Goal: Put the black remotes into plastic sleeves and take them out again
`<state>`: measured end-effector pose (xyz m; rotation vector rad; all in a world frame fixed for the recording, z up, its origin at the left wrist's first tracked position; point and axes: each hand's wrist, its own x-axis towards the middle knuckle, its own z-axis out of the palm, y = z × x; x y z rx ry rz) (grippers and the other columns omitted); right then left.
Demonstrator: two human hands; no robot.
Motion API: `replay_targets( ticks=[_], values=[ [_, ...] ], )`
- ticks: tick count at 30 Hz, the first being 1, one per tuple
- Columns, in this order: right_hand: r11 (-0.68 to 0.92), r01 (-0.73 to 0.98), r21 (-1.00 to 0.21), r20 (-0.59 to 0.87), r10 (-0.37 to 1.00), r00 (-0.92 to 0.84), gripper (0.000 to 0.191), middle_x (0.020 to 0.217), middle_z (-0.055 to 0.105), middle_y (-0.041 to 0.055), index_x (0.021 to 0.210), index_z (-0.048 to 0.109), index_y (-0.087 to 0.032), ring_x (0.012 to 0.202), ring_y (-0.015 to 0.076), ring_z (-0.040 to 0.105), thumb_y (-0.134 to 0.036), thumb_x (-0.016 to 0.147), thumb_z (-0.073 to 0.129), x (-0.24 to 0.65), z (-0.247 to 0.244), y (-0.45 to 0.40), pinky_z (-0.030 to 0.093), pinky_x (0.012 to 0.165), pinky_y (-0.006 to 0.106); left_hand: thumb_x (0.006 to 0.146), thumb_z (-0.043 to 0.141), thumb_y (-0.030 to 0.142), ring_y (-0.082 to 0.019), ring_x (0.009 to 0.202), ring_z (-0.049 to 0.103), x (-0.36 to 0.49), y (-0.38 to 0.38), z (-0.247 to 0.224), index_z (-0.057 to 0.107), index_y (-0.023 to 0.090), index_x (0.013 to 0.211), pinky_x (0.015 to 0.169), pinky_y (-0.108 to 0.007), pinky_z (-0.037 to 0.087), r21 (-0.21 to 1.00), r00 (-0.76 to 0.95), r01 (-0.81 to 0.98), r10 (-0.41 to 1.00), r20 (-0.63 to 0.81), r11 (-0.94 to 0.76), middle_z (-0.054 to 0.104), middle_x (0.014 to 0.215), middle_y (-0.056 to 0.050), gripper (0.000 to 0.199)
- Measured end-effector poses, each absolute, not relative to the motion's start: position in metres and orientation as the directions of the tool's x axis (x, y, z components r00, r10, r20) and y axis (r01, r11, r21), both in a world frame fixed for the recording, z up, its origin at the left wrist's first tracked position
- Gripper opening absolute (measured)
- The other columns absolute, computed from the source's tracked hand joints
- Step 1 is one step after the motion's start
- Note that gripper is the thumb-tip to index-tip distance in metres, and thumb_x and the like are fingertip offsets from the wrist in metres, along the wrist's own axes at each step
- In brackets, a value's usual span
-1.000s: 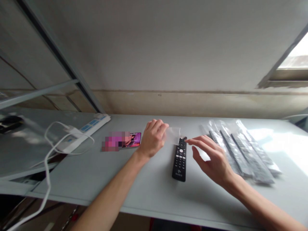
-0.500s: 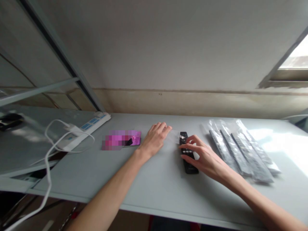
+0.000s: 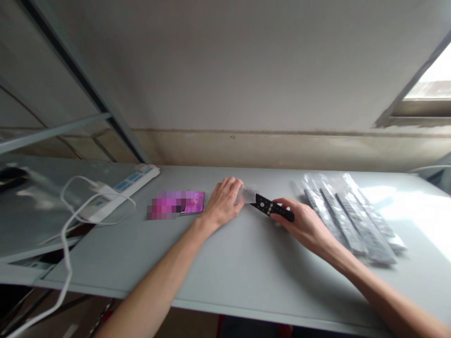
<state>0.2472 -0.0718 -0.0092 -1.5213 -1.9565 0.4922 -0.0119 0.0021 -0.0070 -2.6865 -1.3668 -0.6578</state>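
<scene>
A black remote control (image 3: 264, 205) with small light buttons is tilted in my right hand (image 3: 303, 223), which grips its near end between thumb and fingers. Its far end points left and enters the mouth of a clear plastic bag (image 3: 248, 195). My left hand (image 3: 224, 201) pinches the other side of that bag, fingers bent. Several remotes in clear plastic sleeves (image 3: 348, 218) lie side by side on the table, right of my right hand.
A phone with a pink screen (image 3: 194, 203), partly pixelated, lies left of my left hand on the grey table (image 3: 225, 272). Further left are a white power strip (image 3: 123, 190) and a looping white cable (image 3: 66, 253). A metal post (image 3: 116, 126) stands at the left, before the wall.
My right hand has picked the remote up off the table and turned it toward the left. Its far end is now at the plastic bag, and my left hand's fingers have curled in on the bag.
</scene>
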Motion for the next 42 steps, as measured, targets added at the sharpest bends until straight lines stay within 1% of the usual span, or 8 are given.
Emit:
replay_targets(
  ticks=[3, 7, 13, 24, 30, 33, 38, 42],
  values=[
    [0.166, 0.590, -0.790, 0.269, 0.959, 0.091, 0.035, 0.073, 0.069, 0.0019, 0.108, 0.075, -0.024, 0.058, 0.0186, 0.059, -0.056, 0.096, 0.069, 0.253, 0.002, -0.067, 0.044, 0.053, 0.030, 0.099, 0.061, 0.019, -0.027, 0.110, 0.061, -0.011, 0.001, -0.005, 0.058, 0.019, 0.114, 0.096, -0.041, 0.050, 0.149, 0.512, 0.771, 0.742, 0.433, -0.619, 0.067, 0.114, -0.008, 0.016],
    [0.154, 0.364, -0.918, 0.303, 0.865, 0.400, 0.039, 0.063, 0.056, -0.0019, 0.088, 0.070, -0.024, 0.052, 0.0147, 0.048, -0.063, 0.092, 0.070, 0.268, 0.013, -0.060, 0.037, 0.046, 0.026, 0.102, 0.060, 0.018, -0.025, 0.103, 0.063, -0.011, 0.000, -0.002, 0.060, 0.020, 0.103, 0.093, -0.039, 0.050, 0.158, 0.487, 0.763, 0.718, 0.498, -0.627, 0.069, 0.102, -0.006, 0.003],
    [0.147, 0.035, -0.988, 0.146, 0.865, 0.480, 0.028, 0.059, 0.041, -0.0053, 0.076, 0.061, -0.024, 0.048, 0.0121, 0.036, -0.048, 0.088, 0.070, 0.274, 0.012, -0.054, 0.031, 0.038, 0.023, 0.102, 0.057, 0.014, -0.025, 0.103, 0.063, -0.012, 0.002, -0.005, 0.062, 0.020, 0.106, 0.093, -0.039, 0.050, 0.117, 0.513, 0.762, 0.703, 0.493, -0.637, 0.071, 0.105, -0.006, 0.008],
    [0.115, -0.063, -0.991, 0.075, 0.889, 0.452, 0.026, 0.061, 0.043, -0.0057, 0.079, 0.058, -0.025, 0.047, 0.0118, 0.038, -0.045, 0.086, 0.072, 0.271, -0.002, -0.050, 0.031, 0.040, 0.026, 0.105, 0.054, 0.018, -0.026, 0.109, 0.060, -0.009, -0.001, -0.005, 0.064, 0.020, 0.116, 0.097, -0.041, 0.050, 0.134, 0.558, 0.712, 0.672, 0.487, -0.689, 0.071, 0.111, -0.007, 0.016],
    [0.141, 0.039, -0.989, 0.146, 0.925, 0.350, 0.033, 0.063, 0.050, -0.0054, 0.099, 0.064, -0.026, 0.050, 0.0146, 0.047, -0.058, 0.097, 0.061, 0.255, -0.007, -0.060, 0.038, 0.048, 0.028, 0.098, 0.068, 0.022, -0.027, 0.110, 0.059, -0.002, -0.008, -0.002, 0.063, 0.020, 0.118, 0.096, -0.042, 0.050, 0.161, 0.617, 0.669, 0.663, 0.424, -0.726, 0.072, 0.114, -0.007, 0.020],
    [0.166, 0.075, -0.983, 0.181, 0.939, 0.293, 0.038, 0.068, 0.055, -0.0050, 0.113, 0.059, -0.027, 0.056, 0.0170, 0.054, -0.062, 0.101, 0.056, 0.243, -0.009, -0.068, 0.045, 0.055, 0.030, 0.093, 0.075, 0.021, -0.028, 0.109, 0.059, 0.002, -0.012, 0.000, 0.064, 0.020, 0.113, 0.094, -0.042, 0.050, 0.144, 0.634, 0.670, 0.662, 0.400, -0.729, 0.072, 0.111, -0.006, 0.023],
    [0.159, 0.097, -0.982, 0.163, 0.986, 0.033, 0.046, 0.069, 0.067, -0.0034, 0.124, 0.047, -0.025, 0.068, 0.0203, 0.063, -0.064, 0.101, 0.059, 0.220, -0.007, -0.084, 0.053, 0.071, 0.035, 0.097, 0.070, 0.020, -0.028, 0.104, 0.061, 0.012, -0.020, 0.004, 0.064, 0.019, 0.108, 0.089, -0.041, 0.049, 0.067, 0.694, 0.638, 0.610, 0.382, -0.767, 0.071, 0.108, -0.008, 0.012],
    [0.146, 0.060, -0.987, 0.147, 0.989, 0.025, 0.051, 0.065, 0.071, -0.0034, 0.116, 0.042, -0.026, 0.065, 0.0190, 0.064, -0.063, 0.095, 0.070, 0.214, -0.006, -0.085, 0.051, 0.064, 0.030, 0.099, 0.070, 0.022, -0.027, 0.107, 0.063, 0.017, -0.025, 0.004, 0.061, 0.019, 0.123, 0.092, -0.040, 0.050, 0.095, 0.733, 0.567, 0.554, 0.396, -0.818, 0.070, 0.113, -0.008, 0.025]
  ],
)
